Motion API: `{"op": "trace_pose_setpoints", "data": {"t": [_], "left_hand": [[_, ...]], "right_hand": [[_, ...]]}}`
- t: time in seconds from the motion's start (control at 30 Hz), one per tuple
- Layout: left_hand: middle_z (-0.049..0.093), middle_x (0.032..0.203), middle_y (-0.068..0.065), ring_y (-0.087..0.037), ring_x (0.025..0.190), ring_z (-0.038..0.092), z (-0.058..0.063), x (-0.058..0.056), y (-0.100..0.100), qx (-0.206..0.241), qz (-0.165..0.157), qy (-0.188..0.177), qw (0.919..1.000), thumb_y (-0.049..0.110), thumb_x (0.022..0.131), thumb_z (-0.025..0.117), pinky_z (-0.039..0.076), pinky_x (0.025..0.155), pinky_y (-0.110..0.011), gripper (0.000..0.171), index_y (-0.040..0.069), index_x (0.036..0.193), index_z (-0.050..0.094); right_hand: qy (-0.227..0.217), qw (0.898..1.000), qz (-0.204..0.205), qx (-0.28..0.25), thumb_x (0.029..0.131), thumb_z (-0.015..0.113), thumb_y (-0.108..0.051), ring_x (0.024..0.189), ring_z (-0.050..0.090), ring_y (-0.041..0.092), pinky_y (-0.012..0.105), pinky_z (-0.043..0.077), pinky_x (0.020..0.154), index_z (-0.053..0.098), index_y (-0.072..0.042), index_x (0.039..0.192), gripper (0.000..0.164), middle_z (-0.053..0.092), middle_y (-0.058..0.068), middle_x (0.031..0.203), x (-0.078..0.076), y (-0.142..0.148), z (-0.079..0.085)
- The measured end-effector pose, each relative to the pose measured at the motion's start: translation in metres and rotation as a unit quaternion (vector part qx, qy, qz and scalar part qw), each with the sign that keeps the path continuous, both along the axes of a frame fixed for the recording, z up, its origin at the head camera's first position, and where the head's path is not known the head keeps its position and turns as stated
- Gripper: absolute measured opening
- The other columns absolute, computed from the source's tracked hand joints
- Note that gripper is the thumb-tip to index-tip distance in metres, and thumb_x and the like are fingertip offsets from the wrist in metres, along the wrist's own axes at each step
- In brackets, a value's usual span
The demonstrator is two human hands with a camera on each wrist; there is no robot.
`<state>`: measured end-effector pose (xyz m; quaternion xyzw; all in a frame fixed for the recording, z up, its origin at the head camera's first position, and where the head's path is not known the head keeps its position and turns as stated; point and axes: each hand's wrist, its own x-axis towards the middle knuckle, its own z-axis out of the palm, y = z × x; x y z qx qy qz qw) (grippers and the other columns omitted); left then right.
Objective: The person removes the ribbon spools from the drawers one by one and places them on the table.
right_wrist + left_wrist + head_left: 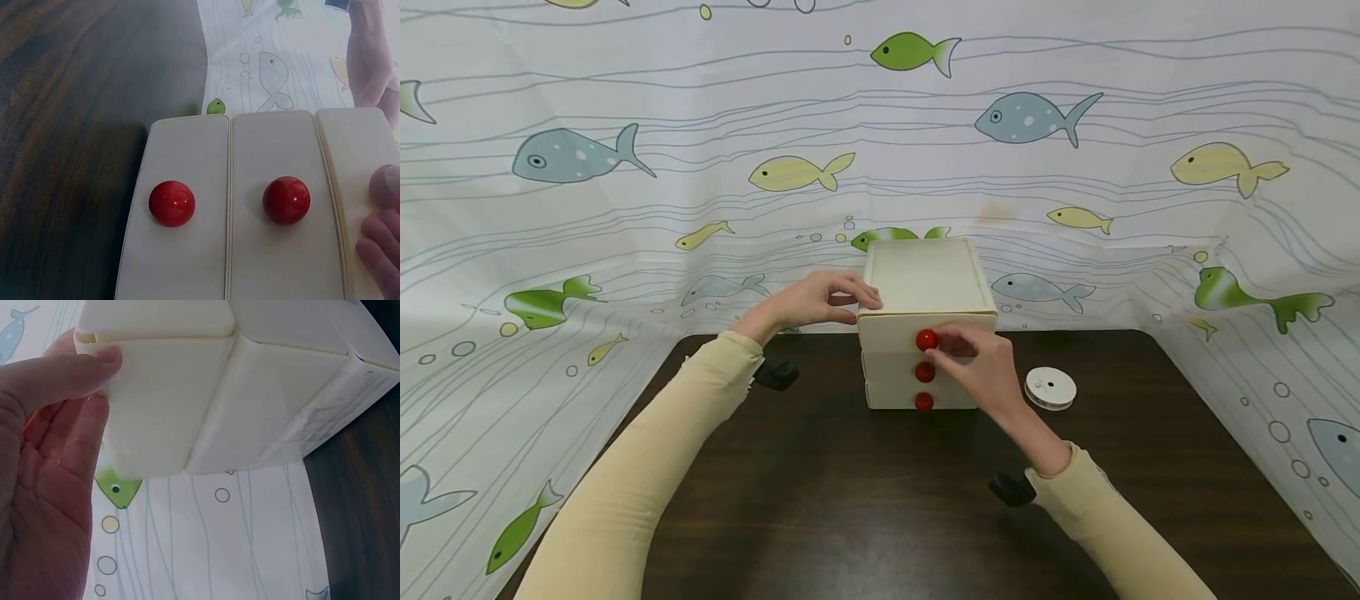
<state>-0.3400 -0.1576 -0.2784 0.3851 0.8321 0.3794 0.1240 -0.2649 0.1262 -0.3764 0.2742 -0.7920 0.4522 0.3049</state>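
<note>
A small cream drawer box [929, 275] with three stacked drawers stands at the far middle of the dark table. Each drawer front carries a round red knob. With thumb and index finger, my right hand [985, 371] pinches the top knob [927, 339]. Below it, the middle knob [286, 200] and bottom knob [172, 203] are untouched. My left hand [811, 298] holds the box's upper left edge, its thumb [109, 356] on the side and a finger over the top. Whether the top drawer is slightly out, I cannot tell.
To the right of the box lies a white round spool [1050, 388] on the table [850, 517]. A white fish-patterned sheet [700, 125] hangs behind and along both sides of the table, close behind the box. Dark wrist devices sit under both sleeves.
</note>
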Motion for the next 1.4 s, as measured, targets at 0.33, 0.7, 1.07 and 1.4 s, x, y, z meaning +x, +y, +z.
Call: {"op": "trace_pose_setpoints", "data": {"t": [0.33, 0.7, 1.07, 1.4], "left_hand": [[0.057, 0.132, -0.014, -0.027, 0.139, 0.047, 0.001, 0.002, -0.001, 0.007, -0.005, -0.005, 0.9999, -0.009, 0.088, 0.065, 0.044, 0.115, -0.041, 0.034, 0.002, 0.121, 0.070], [0.058, 0.130, -0.014, -0.027, 0.138, 0.048, -0.003, 0.000, -0.001, 0.011, -0.002, 0.000, 0.9999, -0.008, 0.089, 0.065, 0.043, 0.115, -0.047, 0.033, 0.003, 0.120, 0.070], [0.057, 0.131, -0.013, -0.026, 0.139, 0.048, 0.000, 0.000, 0.000, 0.010, -0.002, 0.002, 0.9999, -0.008, 0.088, 0.065, 0.045, 0.114, -0.040, 0.034, 0.003, 0.120, 0.070], [0.057, 0.131, -0.014, -0.027, 0.139, 0.048, -0.001, 0.001, 0.000, 0.013, 0.001, 0.003, 0.9999, -0.007, 0.088, 0.066, 0.045, 0.114, -0.043, 0.033, 0.003, 0.119, 0.071]], "right_hand": [[-0.013, 1.000, -0.006, 0.001, 0.080, 0.083, -0.016, 0.079, 0.073, 0.016, 0.034, 0.065, 0.073, 0.075, -0.009, 0.103, 0.026, 0.076, 0.006, 0.093, -0.004, -0.002, 0.001], [-0.032, 0.999, -0.016, -0.016, 0.082, 0.081, -0.016, 0.081, 0.074, 0.018, 0.036, 0.065, 0.076, 0.075, -0.009, 0.105, 0.026, 0.076, 0.007, 0.096, -0.001, -0.005, 0.000], [-0.023, 0.995, -0.081, -0.054, 0.080, 0.083, -0.014, 0.084, 0.071, 0.019, 0.039, 0.064, 0.075, 0.074, -0.008, 0.104, 0.026, 0.074, 0.007, 0.096, 0.008, -0.009, -0.033], [-0.025, 0.992, -0.113, -0.057, 0.081, 0.082, -0.016, 0.085, 0.068, 0.020, 0.039, 0.063, 0.074, 0.073, -0.007, 0.104, 0.027, 0.069, 0.008, 0.100, 0.013, -0.025, -0.061]]}}
